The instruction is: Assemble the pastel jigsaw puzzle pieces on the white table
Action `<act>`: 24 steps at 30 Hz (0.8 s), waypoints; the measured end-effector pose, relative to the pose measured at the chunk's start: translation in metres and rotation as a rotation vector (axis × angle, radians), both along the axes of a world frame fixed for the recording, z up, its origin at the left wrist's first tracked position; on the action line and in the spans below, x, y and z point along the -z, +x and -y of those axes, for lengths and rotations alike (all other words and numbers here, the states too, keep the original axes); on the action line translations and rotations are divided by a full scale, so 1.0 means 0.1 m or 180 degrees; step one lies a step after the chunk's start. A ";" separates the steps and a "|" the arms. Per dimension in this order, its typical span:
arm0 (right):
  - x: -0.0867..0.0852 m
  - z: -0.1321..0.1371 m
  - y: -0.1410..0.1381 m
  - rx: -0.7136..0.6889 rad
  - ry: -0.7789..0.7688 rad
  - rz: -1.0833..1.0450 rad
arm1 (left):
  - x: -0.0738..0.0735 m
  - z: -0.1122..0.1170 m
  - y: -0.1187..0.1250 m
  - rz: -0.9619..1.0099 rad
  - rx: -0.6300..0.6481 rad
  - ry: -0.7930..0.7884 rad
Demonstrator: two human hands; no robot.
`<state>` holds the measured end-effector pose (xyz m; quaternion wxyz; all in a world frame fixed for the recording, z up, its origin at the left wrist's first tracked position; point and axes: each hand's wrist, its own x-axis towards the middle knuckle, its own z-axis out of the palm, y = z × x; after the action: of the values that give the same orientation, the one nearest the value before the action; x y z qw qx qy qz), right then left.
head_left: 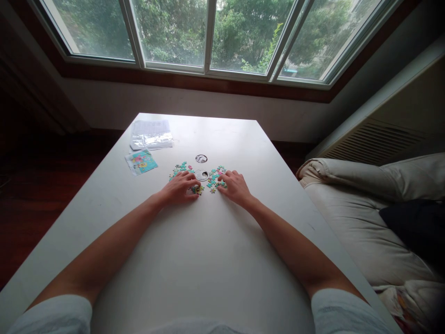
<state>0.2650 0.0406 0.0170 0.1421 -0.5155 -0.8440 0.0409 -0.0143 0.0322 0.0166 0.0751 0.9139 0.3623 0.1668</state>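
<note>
Floor (31, 208): dark red, shiny, at my far left.
Window (206, 46): white frames across the back wall, with trees outside.
Table (205, 269): white, glossy, paler toward its far edge.
Card (141, 161): colourful, flat, near the left edge.
Bag (151, 135): clear plastic, just beyond the card.
Left hand (181, 186): fingers curved, thumb apart, pieces (180, 169) beyond it and in the gap; I cannot tell whether it grips any.
Discs (201, 158): two, round, one behind the other, between the piles.
Right hand (233, 185): fingers bent at the right-hand pile (212, 178); again I cannot tell whether one is pinched.
Sofa (351, 218): cream, creased, right of the table.
Vent (375, 139): slatted, behind the sofa.
Cushion (417, 225): dark, on the sofa.
</note>
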 end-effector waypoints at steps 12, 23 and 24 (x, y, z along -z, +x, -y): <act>0.01 0.00 -0.03 -0.0031 -0.0164 -0.0384 | 0.06 -0.02 0.00 0.0060 -0.0035 0.0002; 0.04 -0.01 -0.08 -0.0380 -0.0211 -0.0834 | 0.04 0.00 0.03 0.0084 -0.0083 0.0002; 0.04 -0.01 -0.08 -0.0458 -0.0203 -0.0822 | 0.04 0.00 0.03 0.0089 -0.0091 0.0002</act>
<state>0.2567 0.0413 0.0129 0.2298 -0.4484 -0.8517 0.1438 -0.0113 0.0318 0.0124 0.0774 0.9063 0.3741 0.1808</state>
